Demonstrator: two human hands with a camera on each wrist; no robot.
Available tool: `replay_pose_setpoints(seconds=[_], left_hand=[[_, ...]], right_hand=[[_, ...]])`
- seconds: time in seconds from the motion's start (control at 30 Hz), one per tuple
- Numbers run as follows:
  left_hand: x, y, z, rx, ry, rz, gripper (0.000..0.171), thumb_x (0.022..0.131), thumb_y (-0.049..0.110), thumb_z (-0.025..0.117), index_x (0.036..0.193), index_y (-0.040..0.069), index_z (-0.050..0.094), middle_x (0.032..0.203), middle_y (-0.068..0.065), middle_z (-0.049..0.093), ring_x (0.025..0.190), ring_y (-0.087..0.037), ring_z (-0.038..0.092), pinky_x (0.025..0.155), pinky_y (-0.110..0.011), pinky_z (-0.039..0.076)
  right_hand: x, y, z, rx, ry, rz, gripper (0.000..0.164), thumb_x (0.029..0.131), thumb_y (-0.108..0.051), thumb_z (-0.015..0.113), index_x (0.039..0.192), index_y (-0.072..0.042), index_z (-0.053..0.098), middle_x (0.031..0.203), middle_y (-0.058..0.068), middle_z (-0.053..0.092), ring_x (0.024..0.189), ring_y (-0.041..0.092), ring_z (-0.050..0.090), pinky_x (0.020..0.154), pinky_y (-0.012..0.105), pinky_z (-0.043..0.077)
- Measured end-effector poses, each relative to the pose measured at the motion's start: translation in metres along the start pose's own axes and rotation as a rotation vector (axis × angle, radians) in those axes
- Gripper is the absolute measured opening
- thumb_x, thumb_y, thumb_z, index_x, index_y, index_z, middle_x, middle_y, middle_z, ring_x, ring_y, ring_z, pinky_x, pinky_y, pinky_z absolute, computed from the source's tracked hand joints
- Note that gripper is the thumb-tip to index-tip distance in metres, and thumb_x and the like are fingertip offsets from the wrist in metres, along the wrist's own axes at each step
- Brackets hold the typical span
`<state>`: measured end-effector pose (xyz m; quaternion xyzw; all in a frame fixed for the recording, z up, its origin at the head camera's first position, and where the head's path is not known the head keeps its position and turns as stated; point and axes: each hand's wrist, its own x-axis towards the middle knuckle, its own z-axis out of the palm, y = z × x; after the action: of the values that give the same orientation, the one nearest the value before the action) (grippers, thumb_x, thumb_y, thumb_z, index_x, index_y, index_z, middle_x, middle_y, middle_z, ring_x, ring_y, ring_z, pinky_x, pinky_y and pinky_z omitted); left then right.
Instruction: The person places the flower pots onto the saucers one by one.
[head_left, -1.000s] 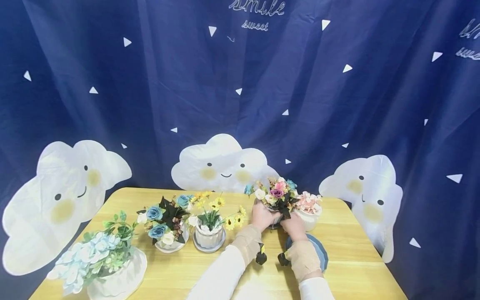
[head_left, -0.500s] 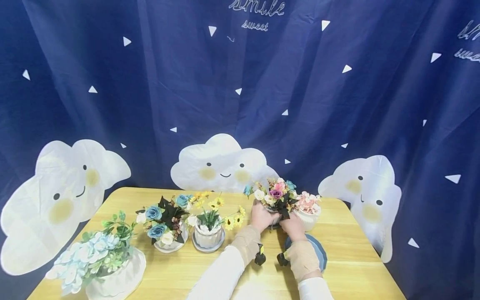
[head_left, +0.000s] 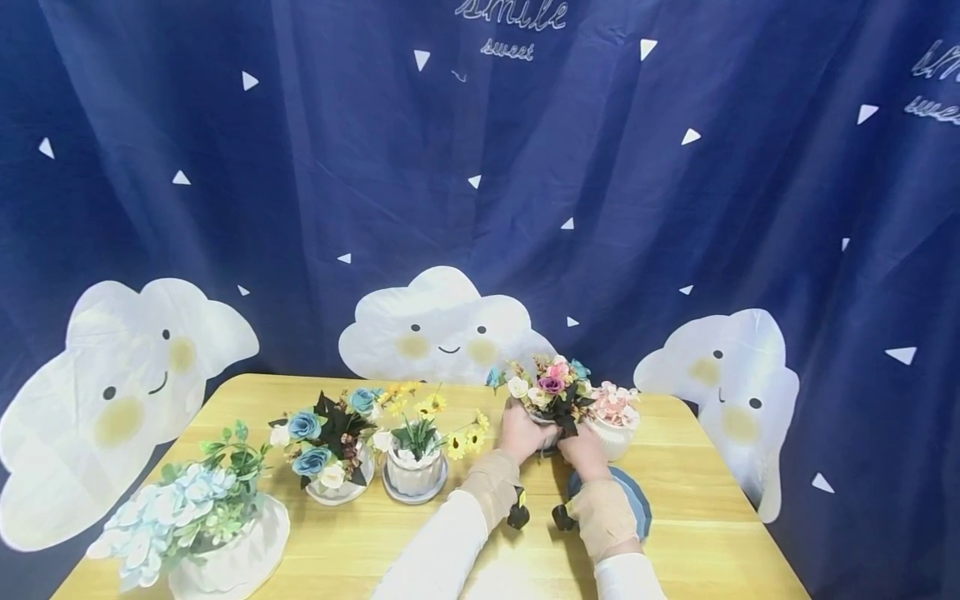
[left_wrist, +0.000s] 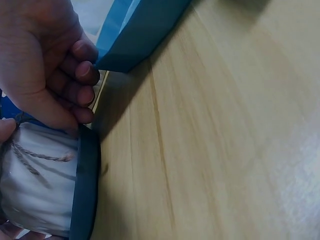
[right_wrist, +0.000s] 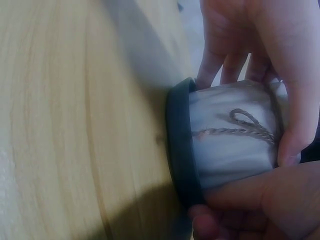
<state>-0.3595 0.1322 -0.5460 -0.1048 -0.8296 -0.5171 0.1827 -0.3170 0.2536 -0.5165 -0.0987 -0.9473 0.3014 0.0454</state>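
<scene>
A white flowerpot (right_wrist: 232, 135) tied with twine stands in a dark blue-green saucer (right_wrist: 181, 142) on the wooden table. In the head view its mixed bouquet (head_left: 553, 386) of pink, purple, white and blue flowers rises above both hands. My left hand (head_left: 525, 433) grips the pot, thumb on the near side and fingers round the other. Low on the opposite side, my right hand (head_left: 588, 454) pinches the saucer's rim, thumb against the pot's base, the other fingers curled outside, as the left wrist view shows. Leaves hide the pot's top from above.
Under my right forearm lies a blue saucer (head_left: 637, 504). A pot of pink flowers (head_left: 617, 437) stands close at the right. To the left are pots with yellow flowers (head_left: 416, 471), blue roses (head_left: 307, 425) and pale blue blossoms (head_left: 161, 512). A navy curtain (head_left: 600, 167) hangs behind.
The head view has turned slightly right, so everything sits a little further left in it. Both hands, the pot and its saucer keep their places.
</scene>
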Motion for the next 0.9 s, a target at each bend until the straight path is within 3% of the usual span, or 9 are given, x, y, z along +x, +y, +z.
replay_pose_setpoints(seconds=[0.3,0.53,0.67,0.9], left_hand=[[0.001,0.005,-0.007,0.076,-0.078,-0.045,0.075,0.06,0.03,0.088,0.116,-0.005,0.052,0.1,-0.02,0.063,0.089,-0.035,0.067,0.081,-0.042,0.059],[0.002,0.013,-0.015,0.045,-0.164,-0.144,0.08,0.064,0.034,0.089,0.123,-0.004,0.051,0.11,-0.026,0.065,0.102,-0.038,0.066,0.093,-0.045,0.055],[0.002,0.014,-0.017,0.058,-0.196,-0.154,0.084,0.065,0.036,0.089,0.128,-0.002,0.049,0.114,-0.025,0.065,0.106,-0.037,0.065,0.095,-0.044,0.054],[0.002,0.016,-0.023,0.013,-0.233,-0.138,0.075,0.069,0.028,0.088,0.129,0.002,0.052,0.118,-0.019,0.066,0.11,-0.034,0.064,0.099,-0.043,0.052]], right_hand=[[0.002,0.001,0.002,0.009,-0.004,0.027,0.01,0.074,-0.007,0.058,0.075,0.001,0.064,0.063,0.013,0.063,0.051,0.02,0.058,0.052,0.029,0.045],[0.002,0.002,0.002,0.036,-0.001,0.014,0.008,0.071,-0.005,0.058,0.074,0.0,0.062,0.062,0.011,0.061,0.05,0.017,0.056,0.052,0.028,0.044],[0.001,0.002,0.002,0.074,-0.002,0.024,0.005,0.07,-0.005,0.057,0.071,-0.001,0.06,0.058,0.009,0.06,0.049,0.017,0.055,0.05,0.028,0.043],[-0.001,0.002,0.001,0.082,0.0,0.016,0.004,0.069,-0.006,0.056,0.068,-0.003,0.058,0.053,0.006,0.057,0.048,0.017,0.053,0.05,0.028,0.042]])
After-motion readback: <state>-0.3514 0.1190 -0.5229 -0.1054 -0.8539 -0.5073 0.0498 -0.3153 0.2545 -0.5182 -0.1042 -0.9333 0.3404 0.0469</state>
